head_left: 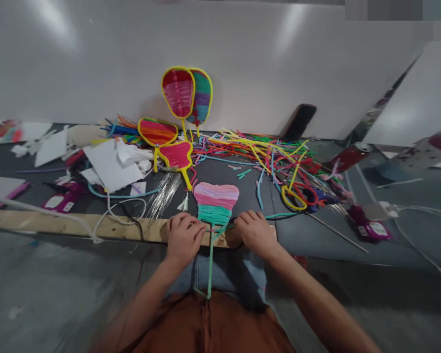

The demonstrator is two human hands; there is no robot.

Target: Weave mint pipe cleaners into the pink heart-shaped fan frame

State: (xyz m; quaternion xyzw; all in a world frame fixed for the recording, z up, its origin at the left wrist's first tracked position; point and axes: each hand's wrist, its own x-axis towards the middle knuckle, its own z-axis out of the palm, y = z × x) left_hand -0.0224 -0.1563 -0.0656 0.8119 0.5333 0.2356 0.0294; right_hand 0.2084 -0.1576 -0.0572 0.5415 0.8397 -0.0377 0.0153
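A small fan made of pipe cleaners [215,201] lies at the table's front edge, banded lilac, pink and green. Its green stem [210,264] points toward my body and bends at the bottom. My left hand [185,238] is closed at the left of the fan's base, fingertips pinched by the stem; they partly hide what they grip. On the other side, my right hand [255,234] has its fingers closed on a green pipe cleaner [279,215], which trails out to the right. Green strands cross the stem between both hands.
Finished fans with yellow rims [178,93] stand and lie at the back. Loose coloured pipe cleaners [242,147] heap behind the work. Scissors [305,193], a phone [300,121] and a can [353,156] are to the right. White paper [112,164] and cables lie left.
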